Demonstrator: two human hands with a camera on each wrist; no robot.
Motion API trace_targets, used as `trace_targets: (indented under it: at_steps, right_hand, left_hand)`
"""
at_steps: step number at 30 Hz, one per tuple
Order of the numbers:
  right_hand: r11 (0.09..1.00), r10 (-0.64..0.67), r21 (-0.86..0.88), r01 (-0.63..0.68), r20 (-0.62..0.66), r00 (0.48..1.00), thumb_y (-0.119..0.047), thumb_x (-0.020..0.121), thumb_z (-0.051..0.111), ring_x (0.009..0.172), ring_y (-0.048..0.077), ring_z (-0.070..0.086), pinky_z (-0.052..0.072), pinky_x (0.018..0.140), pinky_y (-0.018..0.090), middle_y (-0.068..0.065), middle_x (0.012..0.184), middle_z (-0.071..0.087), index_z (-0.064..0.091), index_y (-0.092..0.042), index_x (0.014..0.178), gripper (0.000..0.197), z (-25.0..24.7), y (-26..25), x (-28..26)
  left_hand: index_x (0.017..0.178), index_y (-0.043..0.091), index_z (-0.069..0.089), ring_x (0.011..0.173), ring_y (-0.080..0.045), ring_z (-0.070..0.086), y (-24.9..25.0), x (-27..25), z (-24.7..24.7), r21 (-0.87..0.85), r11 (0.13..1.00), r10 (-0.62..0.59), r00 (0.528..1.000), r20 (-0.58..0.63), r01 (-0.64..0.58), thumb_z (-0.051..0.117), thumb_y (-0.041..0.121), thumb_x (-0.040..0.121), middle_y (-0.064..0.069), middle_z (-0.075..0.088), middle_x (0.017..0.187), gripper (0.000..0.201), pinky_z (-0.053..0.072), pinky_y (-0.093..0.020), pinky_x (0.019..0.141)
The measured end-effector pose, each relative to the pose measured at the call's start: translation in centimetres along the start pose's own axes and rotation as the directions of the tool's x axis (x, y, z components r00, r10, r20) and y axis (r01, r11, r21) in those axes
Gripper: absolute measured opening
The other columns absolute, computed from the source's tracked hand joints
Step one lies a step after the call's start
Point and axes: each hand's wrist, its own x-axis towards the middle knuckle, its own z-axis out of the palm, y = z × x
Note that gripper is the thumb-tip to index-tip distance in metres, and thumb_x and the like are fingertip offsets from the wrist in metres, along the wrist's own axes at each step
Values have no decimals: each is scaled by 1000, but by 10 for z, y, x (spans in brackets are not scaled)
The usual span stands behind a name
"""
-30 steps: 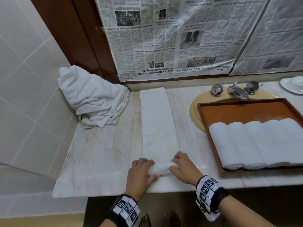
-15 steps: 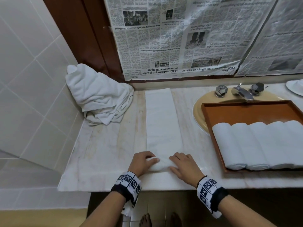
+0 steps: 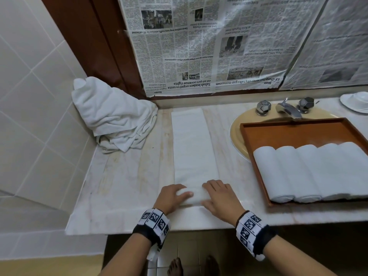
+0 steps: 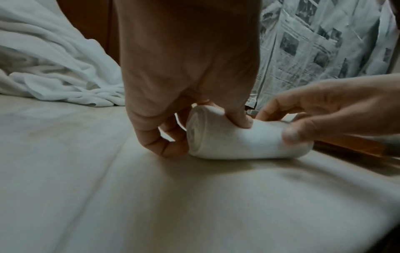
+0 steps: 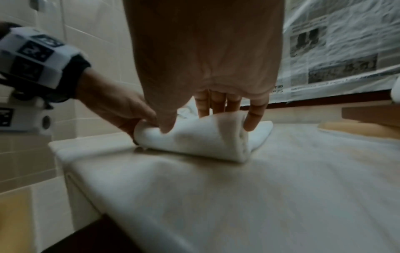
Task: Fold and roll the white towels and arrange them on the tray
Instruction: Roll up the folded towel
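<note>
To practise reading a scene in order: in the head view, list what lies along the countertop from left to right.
Pile of unfolded towels → folded towel strip being rolled → sink → wooden tray holding rolled towels → white dish.

Upside-down newspaper sheets (image 3: 209, 42) cover the wall across the top of the frame, beside a dark wood panel (image 3: 89, 42) at upper left. Below, a marble counter (image 3: 123, 186) holds a yellow basin (image 3: 237, 132) with chrome faucet (image 3: 288, 109) (two faceted knobs flank it). A white dish (image 3: 356, 101) sits at far right.
</note>
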Motion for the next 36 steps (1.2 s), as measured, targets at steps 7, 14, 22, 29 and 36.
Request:
trace_targets:
  at_steps: [7,14,22,29,36]
  right_hand:
    - [953,58,289,-95,135,989,-40,92,61,118,22,46,37,98,35,2,126,52,55,-16,130,45,0,12,14]
    - [875,80,444,-193,260,962,-49,89,65,107,18,52,40,91,28,-1,116,57,59,-16,119,44,-13,14,9]
    - [993,-75,91,74,5,997,-43,91,56,101,22,58,47,82,34,0,115,58,57,-22,128,42,5,5,-9]
    - [890,17,423,-169,339,941,-49,94,58,110,21,55,40,95,31,2,119,64,63,-17,118,40,-18,12,16]
    - [998,21,50,-26,88,996,-58,95,36,110,22,54,42,90,39,-3,124,55,54,-24,127,50,-17,7,2]
  left_hand:
    - [136,36,52,124,-13,39,-5,-16,16,268,957,128,991,-50,-110,62,62,86,12,43,136,57,43,-35,99]
    - [135,40,55,119,-15,43,-13,-22,20,279,957,67,996,61,-81,56,69,80,12,53,129,63,42,-37,99]
    - [128,32,61,117,-15,50,0,-15,12,123,992,-9,992,123,-7,53,81,61,6,53,125,83,41,-32,101]
    - [149,40,34,128,-16,32,-3,-28,23,324,944,70,998,6,-69,57,72,82,12,31,145,77,46,-38,97]
    - [136,29,51,126,-17,33,5,-25,11,441,896,21,999,48,-40,63,68,78,8,36,139,71,46,-38,94]
